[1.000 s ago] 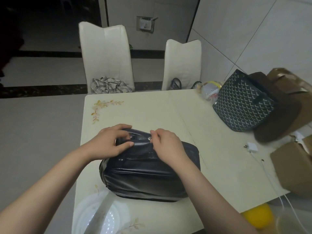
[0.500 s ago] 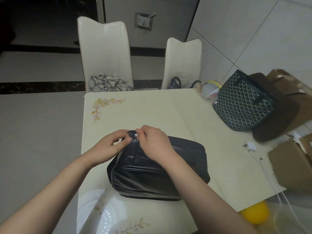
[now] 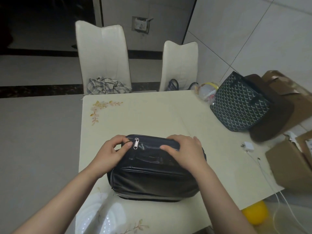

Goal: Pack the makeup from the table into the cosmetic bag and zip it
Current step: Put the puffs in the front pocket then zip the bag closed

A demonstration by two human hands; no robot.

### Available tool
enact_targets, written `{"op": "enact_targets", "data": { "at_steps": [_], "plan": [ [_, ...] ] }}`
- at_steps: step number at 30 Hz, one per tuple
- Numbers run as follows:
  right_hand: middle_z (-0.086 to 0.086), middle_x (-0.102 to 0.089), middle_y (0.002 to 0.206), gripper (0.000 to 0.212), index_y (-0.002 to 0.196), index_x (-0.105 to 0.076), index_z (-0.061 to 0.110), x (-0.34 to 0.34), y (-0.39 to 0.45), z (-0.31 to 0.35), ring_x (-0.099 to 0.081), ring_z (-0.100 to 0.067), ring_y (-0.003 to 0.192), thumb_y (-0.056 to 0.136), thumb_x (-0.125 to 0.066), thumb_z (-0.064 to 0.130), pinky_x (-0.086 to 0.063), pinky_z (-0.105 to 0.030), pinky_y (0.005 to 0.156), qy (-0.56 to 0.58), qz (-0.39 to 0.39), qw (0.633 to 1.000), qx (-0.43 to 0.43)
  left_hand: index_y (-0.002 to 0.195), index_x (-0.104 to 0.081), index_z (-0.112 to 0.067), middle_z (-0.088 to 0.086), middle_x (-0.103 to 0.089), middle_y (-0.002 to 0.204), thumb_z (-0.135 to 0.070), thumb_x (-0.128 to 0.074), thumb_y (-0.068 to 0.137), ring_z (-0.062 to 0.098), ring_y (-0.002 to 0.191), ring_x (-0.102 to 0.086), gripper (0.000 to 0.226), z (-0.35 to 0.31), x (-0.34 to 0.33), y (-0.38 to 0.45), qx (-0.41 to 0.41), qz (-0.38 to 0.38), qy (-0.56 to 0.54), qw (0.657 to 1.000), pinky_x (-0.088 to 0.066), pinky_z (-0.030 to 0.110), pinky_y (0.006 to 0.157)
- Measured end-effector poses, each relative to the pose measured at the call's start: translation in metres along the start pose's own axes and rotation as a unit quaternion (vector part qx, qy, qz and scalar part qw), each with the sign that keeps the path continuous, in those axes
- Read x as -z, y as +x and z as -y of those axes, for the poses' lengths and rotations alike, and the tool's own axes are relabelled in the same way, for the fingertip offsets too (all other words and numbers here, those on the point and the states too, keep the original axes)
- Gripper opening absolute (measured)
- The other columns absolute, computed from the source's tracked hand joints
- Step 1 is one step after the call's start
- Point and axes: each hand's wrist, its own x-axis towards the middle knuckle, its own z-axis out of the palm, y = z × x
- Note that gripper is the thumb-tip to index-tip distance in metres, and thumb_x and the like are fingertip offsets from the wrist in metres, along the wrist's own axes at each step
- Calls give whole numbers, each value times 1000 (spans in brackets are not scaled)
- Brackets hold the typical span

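Note:
A black, shiny cosmetic bag [image 3: 152,179] stands on the cream table [image 3: 152,115], near its front edge. Its top zip looks closed, and the silver zip pull [image 3: 136,144] hangs free at the bag's top left corner. My left hand [image 3: 113,152] grips that left corner, thumb just beside the pull. My right hand [image 3: 184,151] lies over the bag's top right part, fingers curled over the top edge and thumb pressing the front. No loose makeup shows on the table.
A patterned dark tote [image 3: 239,102] and brown bag [image 3: 270,115] stand at the table's right, with cardboard boxes [image 3: 290,166], a white charger [image 3: 248,146] and cable. Two white chairs [image 3: 103,54] stand behind the table. A yellow ball [image 3: 255,213] lies lower right.
My right hand let go of the zip pull and slid right along the bag's top. The pull now hangs free at the left end. The left hand stays at the left corner.

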Motion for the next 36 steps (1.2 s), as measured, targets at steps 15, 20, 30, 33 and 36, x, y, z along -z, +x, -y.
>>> {"op": "enact_targets", "data": {
  "at_steps": [15, 20, 30, 33, 36],
  "plan": [
    [10, -70, 104, 24, 96, -73, 26, 22, 71, 4, -59, -13, 101, 82, -66, 44, -48, -33, 87, 63, 114, 985, 110, 79, -71, -17, -5, -71, 89, -28, -60, 90, 14, 92, -63, 19, -13, -40, -29, 68, -234, -64, 968, -48, 36, 89],
    [11, -71, 99, 17, 89, -74, 28, 26, 99, 6, -61, -11, 98, 76, -73, 39, -48, -35, 90, 62, 145, 976, 147, 77, -72, -16, -3, -69, 87, -25, -65, 87, 12, 90, -62, 15, -22, -59, -35, 88, -274, -81, 954, -47, 32, 87],
    [15, -62, 121, 41, 118, -62, 34, -10, 45, 75, -53, -7, 114, 83, -60, 54, -35, -30, 101, -19, 196, 901, 385, 82, -71, -17, -8, -71, 91, -18, -57, 92, 8, 96, -64, 18, 16, -27, -63, 128, -302, -102, 939, -48, 30, 88],
    [15, -61, 120, 38, 115, -63, 38, -19, 42, 84, -50, -13, 114, 83, -57, 57, -30, -33, 95, -102, 163, 900, 391, 91, -67, -14, 0, -69, 99, -6, -52, 92, 17, 99, -63, 17, 58, -30, -66, 222, -271, -62, 935, -47, 31, 90],
    [11, -52, 132, 37, 112, -64, 38, -25, 34, 89, -39, -15, 124, 83, -54, 59, -22, -35, 101, -168, 166, 878, 416, 109, -65, -5, 10, -66, 113, 1, -50, 91, 23, 109, -60, 25, 94, -43, -64, 288, -191, -13, 938, -43, 28, 98]
  ]
}}
